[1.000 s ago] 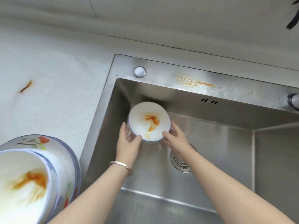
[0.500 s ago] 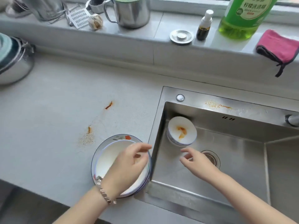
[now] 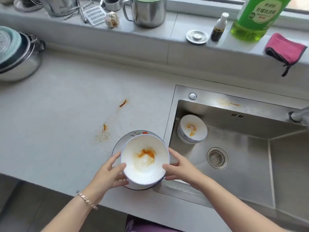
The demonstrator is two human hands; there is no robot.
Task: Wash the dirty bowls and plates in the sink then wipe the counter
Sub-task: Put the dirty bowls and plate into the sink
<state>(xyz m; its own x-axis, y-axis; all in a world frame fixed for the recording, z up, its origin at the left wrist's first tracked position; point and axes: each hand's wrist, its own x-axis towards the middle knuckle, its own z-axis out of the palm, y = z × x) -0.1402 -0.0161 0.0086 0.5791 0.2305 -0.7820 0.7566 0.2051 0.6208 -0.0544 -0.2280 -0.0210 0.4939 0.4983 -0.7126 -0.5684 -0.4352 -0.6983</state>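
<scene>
In my judgement, the task was near its beginning. Nothing looked washed. One small bowl (image 3: 193, 129) with orange sauce in it stood in the far left corner of the sink (image 3: 242, 178). The sink appeared dry, and no water ran from the tap (image 3: 299, 114) at the far right. A larger white bowl (image 3: 144, 159), also smeared with orange, was over a flowered plate (image 3: 129, 136) on the counter (image 3: 58, 123), just left of the sink's near left corner. So one bowl was in the sink, the other bowl and the plate were not yet there, and all the washing remained. The counter was not wiped either. Two orange stains (image 3: 122, 103) with scattered crumbs lay on the far left side of the plate, and another stain marked the far rim of the sink. A pink cloth (image 3: 284, 47) and a green bottle (image 3: 255, 17) of detergent stood on the far ledge.

The left hand (image 3: 107, 176) gripped the white bowl on its left side, with the thumb on the rim and the fingers curled under the wall. The right hand (image 3: 180, 169) held the opposite side in the same way. Both hands were half closed around the bowl. I could not tell whether the bowl rested on the plate or was lifted a little above it.
</scene>
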